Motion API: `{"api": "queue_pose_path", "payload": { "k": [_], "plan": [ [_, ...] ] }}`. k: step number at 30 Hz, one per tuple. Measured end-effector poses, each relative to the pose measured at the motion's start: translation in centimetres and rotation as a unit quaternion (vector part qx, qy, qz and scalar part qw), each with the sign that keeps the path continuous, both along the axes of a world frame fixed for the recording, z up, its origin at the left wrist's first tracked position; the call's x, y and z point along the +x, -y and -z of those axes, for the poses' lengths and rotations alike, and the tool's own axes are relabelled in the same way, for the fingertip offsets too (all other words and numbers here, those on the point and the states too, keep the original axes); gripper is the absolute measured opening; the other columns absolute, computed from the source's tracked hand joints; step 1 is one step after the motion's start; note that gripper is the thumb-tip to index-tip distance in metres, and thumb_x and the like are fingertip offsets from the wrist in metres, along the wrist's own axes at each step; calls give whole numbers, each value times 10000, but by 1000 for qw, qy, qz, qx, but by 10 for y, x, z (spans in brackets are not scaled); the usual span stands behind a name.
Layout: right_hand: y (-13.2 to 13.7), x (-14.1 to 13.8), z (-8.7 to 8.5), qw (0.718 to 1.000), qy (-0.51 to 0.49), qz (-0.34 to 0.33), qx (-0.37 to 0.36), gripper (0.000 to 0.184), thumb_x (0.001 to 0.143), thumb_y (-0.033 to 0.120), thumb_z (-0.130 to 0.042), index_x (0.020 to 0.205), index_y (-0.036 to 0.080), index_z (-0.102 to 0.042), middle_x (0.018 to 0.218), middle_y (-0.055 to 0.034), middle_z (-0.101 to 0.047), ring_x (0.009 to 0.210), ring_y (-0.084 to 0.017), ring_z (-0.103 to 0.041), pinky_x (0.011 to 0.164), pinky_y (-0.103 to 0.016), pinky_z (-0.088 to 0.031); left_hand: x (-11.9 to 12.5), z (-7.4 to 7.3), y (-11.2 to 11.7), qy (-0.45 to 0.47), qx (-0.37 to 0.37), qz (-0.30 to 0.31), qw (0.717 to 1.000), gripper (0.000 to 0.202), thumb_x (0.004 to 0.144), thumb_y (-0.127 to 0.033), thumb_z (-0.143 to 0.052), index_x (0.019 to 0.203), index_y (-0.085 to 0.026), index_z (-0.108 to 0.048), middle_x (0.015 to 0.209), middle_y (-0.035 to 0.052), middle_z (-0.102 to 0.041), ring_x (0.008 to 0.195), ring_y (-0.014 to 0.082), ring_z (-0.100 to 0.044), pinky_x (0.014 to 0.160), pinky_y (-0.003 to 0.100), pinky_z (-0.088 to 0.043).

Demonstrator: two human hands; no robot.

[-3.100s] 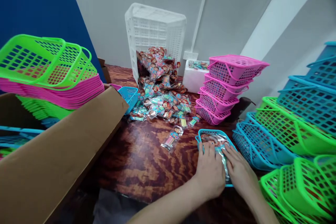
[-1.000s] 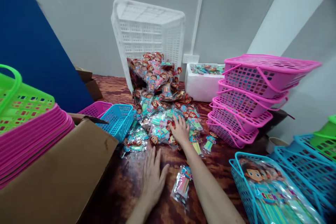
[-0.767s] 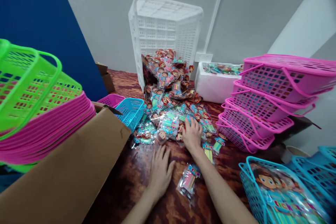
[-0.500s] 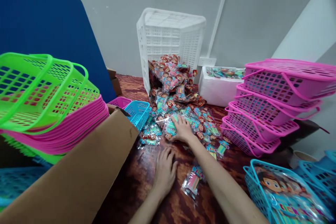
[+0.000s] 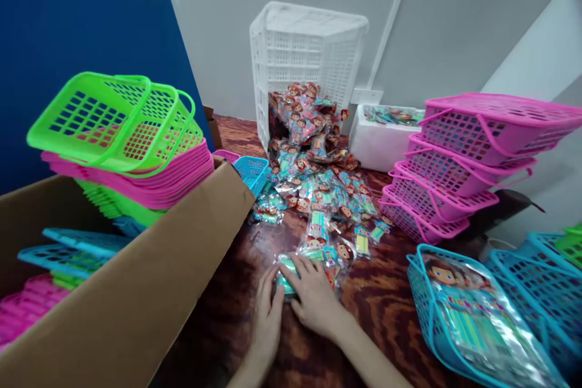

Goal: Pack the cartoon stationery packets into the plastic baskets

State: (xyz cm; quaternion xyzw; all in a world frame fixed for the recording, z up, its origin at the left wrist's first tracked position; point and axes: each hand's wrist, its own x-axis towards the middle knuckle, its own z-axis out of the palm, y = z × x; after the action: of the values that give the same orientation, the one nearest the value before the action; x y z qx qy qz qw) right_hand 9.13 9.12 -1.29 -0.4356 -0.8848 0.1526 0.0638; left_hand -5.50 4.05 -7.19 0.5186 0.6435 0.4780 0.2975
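Close to me on the table, my left hand and my right hand come together around several clear plastic packets with green striped contents. My left hand grips their left edge between thumb and fingers. From the right, my right hand's fingers lie over the top and hold them, covering part of the packets. Just beyond the fingertips lie loose packets printed with cartoon faces. Farther back, a heap of packets spills from a tipped white crate.
On the left, a cardboard box holds stacked green baskets and pink baskets. Filled pink baskets are piled at right. Nearer stands a blue basket of packets. A white foam box sits behind.
My right hand has drawn packets back from the heap towards me, bringing several along. My left hand has gone from lying flat on the table to gripping them too. The view has shifted left.
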Motion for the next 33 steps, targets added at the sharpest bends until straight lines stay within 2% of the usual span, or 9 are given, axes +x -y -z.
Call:
{"api": "queue_pose_path", "payload": {
  "k": [5, 9, 12, 15, 18, 21, 26, 30, 33],
  "plan": [
    [20, 43, -26, 993, -92, 7, -69, 490, 939, 411, -536, 1408, 270, -530, 1415, -78, -568, 1287, -257, -487, 1078, -413, -358, -19, -24, 44, -105, -40, 62, 992, 462, 944, -399, -477, 1369, -226, -536, 1493, 104, -466, 1388, 272, -432, 1151, 459, -358],
    [-10, 62, -28, 992, -32, 119, 34, 463, 937, 126, -401, 1365, 197, -566, 1389, -105, -579, 1258, -259, -480, 1043, -415, -373, -15, -49, 27, -259, -58, 154, 952, 711, 858, -456, -627, 1483, -197, -406, 1576, 148, -338, 1477, 333, -254, 1192, 552, -216],
    [-22, 66, -17, 988, 69, 134, 25, 607, 854, 29, -432, 1434, 198, -485, 1479, -122, -484, 1357, -287, -384, 1079, -467, -311, -4, -60, 8, -353, -86, 252, 897, 1006, 697, -458, -801, 1529, -173, -312, 1604, 197, -235, 1499, 390, -116, 1181, 636, -91],
    [-15, 72, -7, 983, 98, 156, 16, 590, 843, 72, -501, 1426, 163, -483, 1376, -166, -541, 1286, -309, -448, 1048, -466, -330, -1, -63, 1, -408, -72, 289, 863, 883, 679, -334, -829, 1452, -181, -430, 1565, 208, -329, 1476, 397, -215, 1179, 632, -99],
    [0, 86, -1, 980, 94, 175, 26, 532, 872, 158, -530, 1403, 150, -498, 1293, -175, -568, 1194, -315, -503, 957, -426, -402, -8, -59, 5, -425, -27, 284, 859, 536, 742, -231, -768, 1242, -195, -581, 1468, 166, -465, 1422, 358, -343, 1192, 588, -130],
    [10, 98, 7, 975, 80, 201, 55, 480, 918, 222, -502, 1395, 172, -506, 1304, -153, -568, 1171, -293, -514, 938, -392, -419, -12, -57, 14, -422, -25, 282, 861, 395, 764, -206, -738, 1131, -175, -594, 1440, 165, -476, 1401, 338, -364, 1199, 549, -154],
    [19, 91, 30, 922, 118, 360, 81, 524, 986, 453, -416, 1347, 94, -540, 1309, -212, -572, 1168, -356, -515, 898, -451, -432, -4, -63, 13, -413, -45, 299, 859, 515, 753, -221, -729, 1229, -148, -547, 1461, 165, -457, 1395, 306, -372, 1218, 474, -156],
    [23, 80, 40, 929, 103, 345, 85, 507, 961, 466, -484, 1331, 122, -523, 1437, -205, -484, 1303, -346, -438, 971, -452, -392, -2, -68, 4, -406, -70, 318, 854, 685, 722, -200, -736, 1355, -157, -480, 1520, 167, -394, 1435, 324, -311, 1211, 505, -160],
    [26, 87, 30, 934, 72, 339, 88, 413, 953, 379, -509, 1286, 135, -528, 1433, -182, -496, 1295, -320, -459, 964, -407, -400, -5, -69, 1, -402, -85, 330, 850, 817, 715, -207, -757, 1448, -165, -399, 1546, 178, -357, 1447, 341, -288, 1201, 527, -167]
  ]
}}
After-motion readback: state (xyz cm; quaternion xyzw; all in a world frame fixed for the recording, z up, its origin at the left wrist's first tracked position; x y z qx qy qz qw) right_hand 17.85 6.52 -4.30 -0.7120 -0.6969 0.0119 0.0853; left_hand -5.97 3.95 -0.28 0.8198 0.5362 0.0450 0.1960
